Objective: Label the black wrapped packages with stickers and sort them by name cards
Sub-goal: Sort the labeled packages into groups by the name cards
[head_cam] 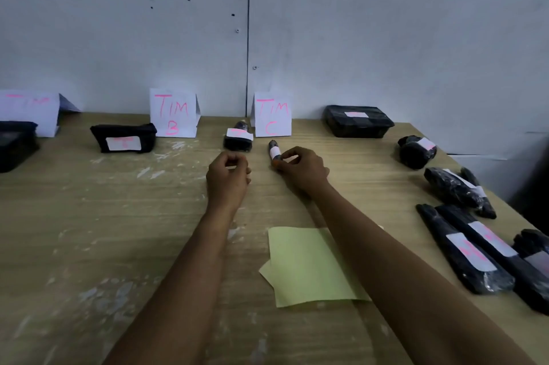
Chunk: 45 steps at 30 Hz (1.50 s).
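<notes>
A: Both arms are out over the wooden counter (89, 231). The right hand (300, 170) has its fingers (286, 156) curled round the near end of a small black wrapped tube (274, 153) with a white sticker band, and that tube lies on the counter right in front of the "TIM C" card (271, 115).

B: And the left hand (227, 177)?

A: Fingers curled in loosely, thumb near the fingertips. I can't tell whether there's anything pinched in there. It sits just in front of a small stickered black package (238, 140) that lies between the "TIM B" card (173, 113) and the C card.

B: What else is sorted?

A: A flat black package (124, 137) with a pink-marked sticker lies left of the B card. A black tray-shaped package (358, 121) sits to the right of the C card. At far left, a third card (28, 112), writing too blurred to read, with a dark package (16, 144) in front.

B: And the right edge?

A: A cluster of stickered black packages: a round one (416, 152), then long ones (466, 248) nearer us. A pale yellow-green sheet (306, 266) lies between the forearms.
</notes>
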Tool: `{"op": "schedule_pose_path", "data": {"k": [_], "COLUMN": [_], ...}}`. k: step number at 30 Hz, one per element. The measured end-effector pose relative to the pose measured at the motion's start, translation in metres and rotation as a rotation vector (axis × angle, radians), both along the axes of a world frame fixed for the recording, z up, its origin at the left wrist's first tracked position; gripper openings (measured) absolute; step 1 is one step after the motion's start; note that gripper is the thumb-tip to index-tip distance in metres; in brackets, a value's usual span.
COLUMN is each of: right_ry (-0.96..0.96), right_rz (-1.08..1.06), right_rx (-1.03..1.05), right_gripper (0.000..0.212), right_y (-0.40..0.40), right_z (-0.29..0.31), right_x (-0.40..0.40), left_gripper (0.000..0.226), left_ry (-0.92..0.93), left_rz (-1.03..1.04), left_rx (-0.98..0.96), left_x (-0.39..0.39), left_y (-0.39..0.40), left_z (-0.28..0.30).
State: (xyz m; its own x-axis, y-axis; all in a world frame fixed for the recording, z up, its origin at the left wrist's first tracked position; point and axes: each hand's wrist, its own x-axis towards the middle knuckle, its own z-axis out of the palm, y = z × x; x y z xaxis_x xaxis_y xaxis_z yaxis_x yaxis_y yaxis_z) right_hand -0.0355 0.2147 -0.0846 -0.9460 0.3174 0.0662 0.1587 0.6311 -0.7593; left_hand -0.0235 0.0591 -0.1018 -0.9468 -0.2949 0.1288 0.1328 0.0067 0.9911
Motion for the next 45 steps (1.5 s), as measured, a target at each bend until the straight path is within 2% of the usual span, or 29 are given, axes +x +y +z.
{"op": "schedule_pose_path", "data": {"k": [7, 15, 22, 35, 45], "right_ry": [0.035, 0.071, 0.065, 0.084, 0.015], "right_rz": [-0.036, -0.044, 0.005, 0.031, 0.082], "right_rx": [0.005, 0.138, 0.211, 0.21, 0.106], "right_gripper": [0.026, 0.034, 0.042, 0.041, 0.054], "right_y": [-0.03, -0.029, -0.031, -0.03, -0.025], "right_z": [-0.006, -0.009, -0.017, -0.016, -0.012], "right_x": [-0.024, -0.037, -0.038, -0.036, -0.03], "left_gripper": [0.013, 0.014, 0.017, 0.01, 0.008], "left_ry": [-0.02, -0.021, -0.032, -0.02, 0.002], "left_rz": [0.016, 0.074, 0.067, 0.038, -0.008], "left_rx": [-0.013, -0.115, -0.106, -0.162, -0.217], "left_x": [-0.016, -0.043, -0.041, -0.037, -0.038], "left_y": [-0.003, 0.0, -0.001, -0.001, -0.002], "left_z": [0.001, -0.001, -0.003, -0.001, -0.005]}}
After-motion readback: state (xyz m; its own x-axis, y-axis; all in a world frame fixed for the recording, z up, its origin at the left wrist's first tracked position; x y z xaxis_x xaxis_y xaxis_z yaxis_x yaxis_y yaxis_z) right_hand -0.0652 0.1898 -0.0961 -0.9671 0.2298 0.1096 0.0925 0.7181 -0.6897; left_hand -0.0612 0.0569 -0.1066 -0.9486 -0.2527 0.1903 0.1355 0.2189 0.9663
